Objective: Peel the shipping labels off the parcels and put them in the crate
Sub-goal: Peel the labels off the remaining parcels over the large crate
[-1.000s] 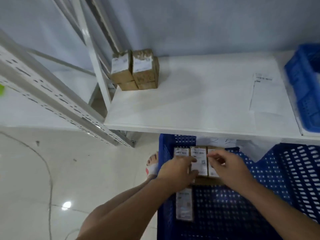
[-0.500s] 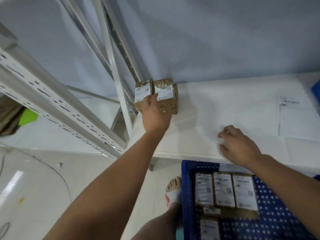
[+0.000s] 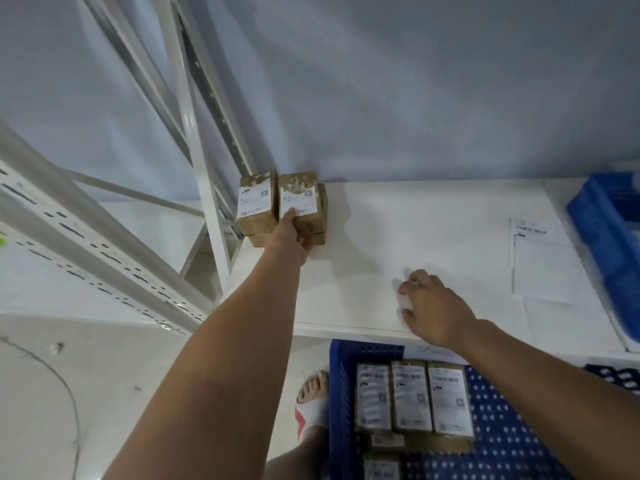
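- Parcels point(image 3: 258, 206), stacked, far left on the shelf point(image 3: 398, 237): labels up, within your reach.
- Left hand point(image 3: 289, 237): thumb on the label point(image 3: 299, 199), fingers curled round the right-hand top parcel point(image 3: 313, 223), likely to lift it.
- Right hand point(image 3: 436, 306): loosely curled, empty, resting on the near shelf edge, probably bracing you.
- Crate point(image 3: 502, 438), near, below the shelf: holds labelled parcels point(image 3: 410, 396).

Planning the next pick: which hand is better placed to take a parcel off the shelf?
Left. The left hand grips the right-hand parcel in the back corner; the right hand rests on the shelf, well apart from it.
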